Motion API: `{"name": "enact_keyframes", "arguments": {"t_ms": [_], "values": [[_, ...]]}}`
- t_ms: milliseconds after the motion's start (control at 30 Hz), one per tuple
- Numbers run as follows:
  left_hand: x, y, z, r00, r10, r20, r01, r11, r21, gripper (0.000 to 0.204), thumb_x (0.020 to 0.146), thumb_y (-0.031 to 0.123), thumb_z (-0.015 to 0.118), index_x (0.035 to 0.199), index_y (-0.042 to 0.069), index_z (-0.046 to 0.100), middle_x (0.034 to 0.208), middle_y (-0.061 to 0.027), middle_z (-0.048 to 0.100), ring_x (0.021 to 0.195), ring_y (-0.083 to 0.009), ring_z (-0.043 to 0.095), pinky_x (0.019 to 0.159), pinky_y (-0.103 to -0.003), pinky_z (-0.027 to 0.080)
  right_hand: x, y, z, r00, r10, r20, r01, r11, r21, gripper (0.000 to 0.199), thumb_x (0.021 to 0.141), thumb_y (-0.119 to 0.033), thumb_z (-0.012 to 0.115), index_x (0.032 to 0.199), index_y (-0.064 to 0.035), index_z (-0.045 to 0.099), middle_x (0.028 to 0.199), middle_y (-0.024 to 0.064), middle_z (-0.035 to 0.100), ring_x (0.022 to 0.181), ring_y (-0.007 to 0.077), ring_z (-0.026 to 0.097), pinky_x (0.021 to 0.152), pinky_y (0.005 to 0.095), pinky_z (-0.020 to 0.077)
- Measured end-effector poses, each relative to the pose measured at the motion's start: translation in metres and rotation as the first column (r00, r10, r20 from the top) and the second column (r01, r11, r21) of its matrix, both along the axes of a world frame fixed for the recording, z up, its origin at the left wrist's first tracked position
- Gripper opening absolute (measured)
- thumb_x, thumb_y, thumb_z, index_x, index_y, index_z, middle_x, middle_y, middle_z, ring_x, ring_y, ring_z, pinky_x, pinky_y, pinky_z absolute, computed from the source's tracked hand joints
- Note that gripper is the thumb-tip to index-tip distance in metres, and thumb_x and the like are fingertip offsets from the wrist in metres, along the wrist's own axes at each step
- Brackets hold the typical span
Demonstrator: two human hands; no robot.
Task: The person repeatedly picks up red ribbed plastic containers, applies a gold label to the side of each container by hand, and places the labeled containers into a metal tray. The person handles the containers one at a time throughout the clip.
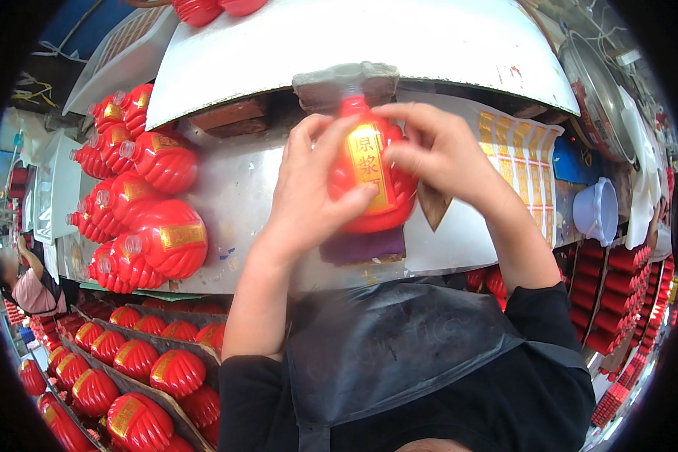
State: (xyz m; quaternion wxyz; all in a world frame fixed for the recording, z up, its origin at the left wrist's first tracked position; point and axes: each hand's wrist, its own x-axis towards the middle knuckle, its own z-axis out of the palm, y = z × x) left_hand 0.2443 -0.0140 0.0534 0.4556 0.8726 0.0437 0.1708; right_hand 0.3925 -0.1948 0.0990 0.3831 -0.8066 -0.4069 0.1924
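A red ribbed plastic bottle (404, 191) lies in front of me with its clear neck pointing away, against a grey block (316, 89). On its upper face is a gold label (367, 167) with red edges. My left hand (303, 184) is curled over the bottle's left side, its thumb at the label's lower left edge. From the right, my right hand (438, 151) holds the bottle's shoulder with bent fingers and thumb beside the label. A purple pad (364, 248) shows under the bottle's near end.
Several labelled red bottles (175, 237) crowd the table's left side. A sheet of gold labels (516, 154) lies right, near a pale blue bucket (597, 211) and a metal basin (603, 98). A raised white board (361, 38) spans the back. Bottle racks (158, 361) stand lower left; another person (36, 282) is far left.
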Motion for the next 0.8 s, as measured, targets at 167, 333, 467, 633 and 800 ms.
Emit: {"name": "enact_keyframes", "arguments": {"t_ms": [167,333,467,633,800], "values": [[-0.001,0.002,-0.002,1.0,-0.016,-0.003,0.016,1.0,0.008,0.078,0.08,0.037,0.079,0.148,0.009,0.054,0.142,-0.018,0.046,0.135,-0.0351,0.047,0.115,-0.044,0.04,0.016,0.008,0.026,0.831,-0.155,-0.535,0.286,0.943,0.171,0.024,0.106,-0.024,0.064,0.12,-0.0062,0.072,0.103,-0.0004,0.069,0.095,0.0052,0.064,0.079,0.0221,0.0545],[0.0,0.001,-0.007,0.998,0.016,0.055,-0.016,1.0,-0.005,0.081,0.079,0.031,0.078,0.152,0.008,0.05,0.145,-0.0212,0.047,0.136,-0.0393,0.049,0.114,-0.046,0.041,0.004,0.023,0.02,0.844,0.238,0.48,-0.366,0.91,0.193,0.028,0.088,0.002,0.072,0.115,-0.0032,0.07,0.104,0.0119,0.073,0.088,0.0271,0.074,0.079,0.0345,0.0599],[-0.006,-0.003,-0.012,0.995,0.089,0.046,-0.061,0.901,-0.43,0.064,0.097,0.026,0.063,0.153,0.001,0.047,0.152,-0.022,0.053,0.14,-0.0328,0.052,0.118,-0.041,0.038,-0.002,0.021,0.015,0.669,0.028,0.743,-0.323,0.911,0.257,0.024,0.082,0.001,0.075,0.105,-0.005,0.075,0.096,0.0106,0.076,0.086,0.0293,0.074,0.075,0.0374,0.0599],[-0.015,-0.007,-0.021,0.992,0.08,0.098,-0.03,0.901,-0.432,0.056,0.108,0.019,0.052,0.157,-0.001,0.038,0.157,-0.0172,0.046,0.146,-0.0262,0.043,0.123,-0.039,0.03,-0.058,-0.012,-0.003,0.489,0.37,0.79,-0.719,0.683,0.126,0.018,0.078,-0.011,0.075,0.095,-0.0076,0.076,0.096,0.0082,0.077,0.089,0.0231,0.075,0.075,0.0352,0.0592],[-0.007,-0.022,-0.039,0.925,0.275,0.262,-0.224,0.952,-0.209,0.053,0.103,0.029,0.056,0.144,-0.004,0.051,0.148,-0.0235,0.054,0.138,-0.0372,0.052,0.117,-0.044,0.04,-0.047,-0.027,-0.01,0.804,0.152,0.575,-0.426,0.821,0.379,0.024,0.077,0.005,0.078,0.097,-0.0071,0.073,0.101,0.0117,0.077,0.093,0.0245,0.076,0.077,0.0357,0.0593]]}}
